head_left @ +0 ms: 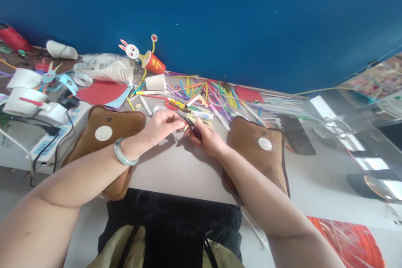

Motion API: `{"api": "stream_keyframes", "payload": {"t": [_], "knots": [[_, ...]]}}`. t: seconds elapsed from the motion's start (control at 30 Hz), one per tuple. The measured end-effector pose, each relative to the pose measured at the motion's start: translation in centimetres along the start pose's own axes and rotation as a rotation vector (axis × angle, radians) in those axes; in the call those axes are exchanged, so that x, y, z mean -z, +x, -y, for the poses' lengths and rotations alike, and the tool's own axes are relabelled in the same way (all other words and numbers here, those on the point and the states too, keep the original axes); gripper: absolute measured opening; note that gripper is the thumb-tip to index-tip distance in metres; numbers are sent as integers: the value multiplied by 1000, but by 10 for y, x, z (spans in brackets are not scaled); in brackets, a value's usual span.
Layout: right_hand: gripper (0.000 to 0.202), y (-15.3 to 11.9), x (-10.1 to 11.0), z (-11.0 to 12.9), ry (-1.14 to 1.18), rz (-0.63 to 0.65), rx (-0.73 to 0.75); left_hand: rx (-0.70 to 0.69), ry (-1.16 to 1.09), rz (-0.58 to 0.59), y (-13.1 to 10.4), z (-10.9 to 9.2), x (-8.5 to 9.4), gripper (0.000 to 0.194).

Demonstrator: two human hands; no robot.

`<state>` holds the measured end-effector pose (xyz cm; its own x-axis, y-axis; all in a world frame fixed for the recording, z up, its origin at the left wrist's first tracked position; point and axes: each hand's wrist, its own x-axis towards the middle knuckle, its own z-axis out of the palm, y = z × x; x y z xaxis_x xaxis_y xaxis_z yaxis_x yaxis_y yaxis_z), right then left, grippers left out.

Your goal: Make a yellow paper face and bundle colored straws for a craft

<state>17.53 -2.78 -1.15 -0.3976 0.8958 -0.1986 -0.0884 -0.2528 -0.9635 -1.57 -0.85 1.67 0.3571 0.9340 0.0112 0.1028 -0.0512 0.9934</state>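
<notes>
Scissors [194, 127] in right hand [205, 135]; brown cushions [246, 148] either side; coloured sticks [216, 94] beyond.

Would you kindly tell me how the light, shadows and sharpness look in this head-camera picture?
Head view: soft shadows on the table below the left hand and right hand; head view: bright white patches, perhaps glare, far right; head view: red item at lower right blurred and stretched.

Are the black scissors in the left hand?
No, the right hand is holding the black scissors.
</notes>
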Motion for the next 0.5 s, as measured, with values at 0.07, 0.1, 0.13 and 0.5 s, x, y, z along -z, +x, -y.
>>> {"api": "stream_keyframes", "payload": {"t": [0.07, 0.1, 0.13, 0.5], "knots": [[64, 0, 0, -1, -32, 4, 6, 11, 6, 9, 0, 2, 0, 16], [63, 0, 1, -1, -45, 8, 10, 17, 13, 13, 1, 2, 1, 16], [63, 0, 1, -1, -57, 16, 10, 23, 21, 16, 1, 3, 1, 16], [63, 0, 1, 2, -149, 5, 57, 56, 34, 5, 1, -2, -1, 15]]}}
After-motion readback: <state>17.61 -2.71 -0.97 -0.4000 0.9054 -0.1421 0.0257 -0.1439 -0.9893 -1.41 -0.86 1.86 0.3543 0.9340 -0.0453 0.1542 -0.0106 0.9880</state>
